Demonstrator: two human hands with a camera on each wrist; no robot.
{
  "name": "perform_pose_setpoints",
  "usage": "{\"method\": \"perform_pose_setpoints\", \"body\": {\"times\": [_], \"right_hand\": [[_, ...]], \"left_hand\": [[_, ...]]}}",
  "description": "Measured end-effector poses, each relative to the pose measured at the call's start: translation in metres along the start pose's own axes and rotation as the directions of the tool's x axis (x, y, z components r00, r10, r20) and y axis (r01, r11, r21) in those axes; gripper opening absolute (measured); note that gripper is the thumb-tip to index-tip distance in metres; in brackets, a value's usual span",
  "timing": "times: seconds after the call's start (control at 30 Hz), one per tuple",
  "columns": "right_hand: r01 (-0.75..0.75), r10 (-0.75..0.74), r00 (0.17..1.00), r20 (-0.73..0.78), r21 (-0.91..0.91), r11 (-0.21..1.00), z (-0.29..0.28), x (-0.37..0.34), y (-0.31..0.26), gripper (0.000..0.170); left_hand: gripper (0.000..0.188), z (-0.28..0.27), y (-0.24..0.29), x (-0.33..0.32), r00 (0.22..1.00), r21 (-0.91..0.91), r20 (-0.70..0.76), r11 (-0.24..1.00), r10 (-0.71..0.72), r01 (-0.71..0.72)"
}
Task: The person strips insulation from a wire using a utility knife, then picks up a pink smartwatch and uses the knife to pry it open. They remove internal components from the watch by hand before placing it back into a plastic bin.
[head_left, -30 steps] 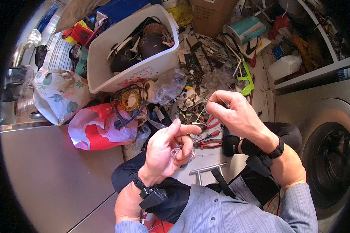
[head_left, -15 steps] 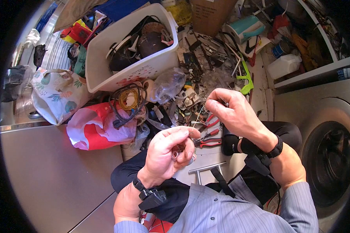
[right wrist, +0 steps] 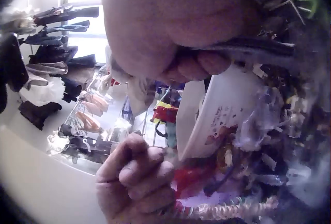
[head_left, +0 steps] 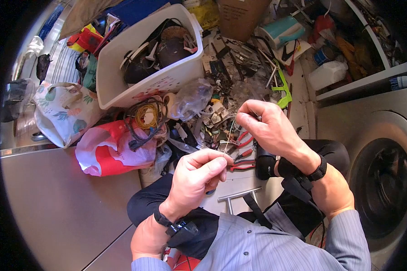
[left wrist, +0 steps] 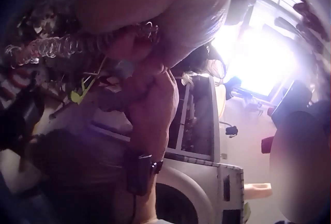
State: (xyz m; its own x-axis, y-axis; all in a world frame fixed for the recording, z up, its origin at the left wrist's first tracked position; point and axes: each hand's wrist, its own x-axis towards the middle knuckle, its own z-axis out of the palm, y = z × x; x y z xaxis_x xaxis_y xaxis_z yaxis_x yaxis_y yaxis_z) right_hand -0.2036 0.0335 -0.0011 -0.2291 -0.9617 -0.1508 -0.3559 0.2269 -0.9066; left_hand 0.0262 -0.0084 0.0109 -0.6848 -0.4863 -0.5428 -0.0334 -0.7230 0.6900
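My left hand (head_left: 192,178) pinches a thin wire (head_left: 229,133) between thumb and forefinger. The wire runs up from there to my right hand (head_left: 270,128), which grips it with curled fingers. A springy coil of wire (left wrist: 49,49) trails from the left hand, with its loops also showing in the right wrist view as a pale coil (right wrist: 240,208). In that view a long dark grey piece (right wrist: 258,49) juts from the right hand's curled fingers; its kind cannot be told. Red-handled pliers (head_left: 243,166) lie on the floor just beyond the left fingertips.
A white tub (head_left: 158,83) holding dark items stands at the back left. Mixed scrap and a bright green frame-like piece (head_left: 283,90) cover the floor ahead. A red-and-white bag (head_left: 117,151) lies left, a washing machine (head_left: 343,117) stands right, and a metal T-shaped bar (head_left: 239,194) lies between the legs.
The left hand's spread fingers have come together into a pinch on the wire, hiding the loops earlier visible in its palm. The right hand stays nearly in place.
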Motion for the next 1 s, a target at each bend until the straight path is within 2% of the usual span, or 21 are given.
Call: {"method": "perform_pose_setpoints", "body": {"times": [0.07,0.13,0.17,0.23,0.27,0.33,0.37,0.4,0.53,0.6,0.7,0.73,0.8,0.87,0.9,0.93,0.97,1.0], "right_hand": [[0.006,-0.005,1.000,0.004,-0.022,1.000,0.001,0.000,0.001,0.024],[0.073,-0.073,0.997,-0.024,-0.018,0.997,0.001,-0.001,0.001,0.022],[0.073,-0.073,0.997,-0.023,-0.018,0.997,0.000,-0.002,-0.001,0.022],[0.013,-0.012,1.000,-0.008,0.167,0.986,-0.004,-0.004,-0.010,0.017],[0.018,-0.018,1.000,-0.004,0.169,0.986,-0.004,-0.004,-0.012,0.017],[0.160,-0.154,0.987,-0.049,0.148,0.976,-0.006,-0.007,-0.014,0.015],[0.241,-0.237,0.969,-0.064,0.081,0.967,-0.007,-0.007,-0.014,0.014],[0.249,-0.244,0.968,-0.062,0.084,0.965,-0.006,-0.007,-0.013,0.014],[0.224,-0.223,0.975,-0.015,0.032,0.974,-0.001,-0.003,0.000,0.010],[0.347,-0.338,0.938,0.081,-0.195,0.917,0.000,0.000,0.008,0.010],[0.363,-0.346,0.930,0.121,-0.179,0.914,0.000,-0.003,0.004,0.009],[0.398,-0.377,0.915,0.145,-0.171,0.901,0.000,-0.003,0.001,0.009],[0.372,-0.348,0.926,0.144,-0.198,0.907,0.000,-0.006,-0.008,0.010],[0.440,-0.454,0.891,-0.030,-0.195,0.876,0.003,-0.008,-0.013,0.016],[0.438,-0.452,0.891,-0.031,-0.196,0.877,0.002,-0.008,-0.013,0.016],[0.507,-0.513,0.859,-0.014,-0.123,0.853,0.000,-0.007,-0.014,0.021],[0.570,-0.571,0.821,-0.002,-0.048,0.820,-0.001,-0.007,-0.014,0.027],[0.568,-0.569,0.822,-0.003,-0.048,0.822,-0.002,-0.009,-0.016,0.027]], "left_hand": [[0.018,0.002,0.001,-0.001,1.000,0.059,-0.020,0.998,0.006,-0.005],[0.018,0.005,0.002,-0.002,0.999,0.118,-0.040,0.993,0.013,-0.009],[0.018,0.007,0.003,-0.002,0.995,0.185,-0.078,0.982,0.055,-0.040],[0.017,0.008,0.002,-0.002,0.988,0.253,-0.118,0.965,0.102,-0.069],[0.017,0.008,0.001,-0.002,0.980,0.266,-0.146,0.960,0.134,-0.092],[0.016,0.007,0.004,-0.004,0.968,0.283,-0.179,0.952,0.175,-0.120],[0.016,0.008,0.006,-0.006,0.957,0.301,-0.200,0.943,0.210,-0.144],[0.017,0.008,0.008,-0.006,0.944,0.320,-0.220,0.933,0.244,-0.167],[0.015,0.007,0.008,-0.006,0.930,0.285,-0.214,0.930,0.298,-0.233],[0.015,0.008,0.007,-0.006,0.924,0.330,-0.213,0.914,0.317,-0.237],[0.014,0.009,0.001,-0.003,0.906,0.403,-0.202,0.875,0.372,-0.269],[0.014,0.009,0.000,-0.002,0.907,0.402,-0.201,0.876,0.370,-0.268],[0.014,0.007,-0.001,0.000,0.916,0.465,-0.175,0.851,0.360,-0.246],[0.014,0.008,-0.002,0.002,0.915,0.481,-0.185,0.845,0.357,-0.232],[0.014,0.008,-0.002,0.003,0.913,0.497,-0.198,0.839,0.356,-0.219],[0.014,0.007,-0.004,0.004,0.914,0.497,-0.197,0.840,0.355,-0.219],[0.014,0.004,-0.006,0.006,0.916,0.555,-0.170,0.804,0.363,-0.215],[0.013,0.003,-0.007,0.007,0.919,0.610,-0.142,0.764,0.368,-0.211]]}}
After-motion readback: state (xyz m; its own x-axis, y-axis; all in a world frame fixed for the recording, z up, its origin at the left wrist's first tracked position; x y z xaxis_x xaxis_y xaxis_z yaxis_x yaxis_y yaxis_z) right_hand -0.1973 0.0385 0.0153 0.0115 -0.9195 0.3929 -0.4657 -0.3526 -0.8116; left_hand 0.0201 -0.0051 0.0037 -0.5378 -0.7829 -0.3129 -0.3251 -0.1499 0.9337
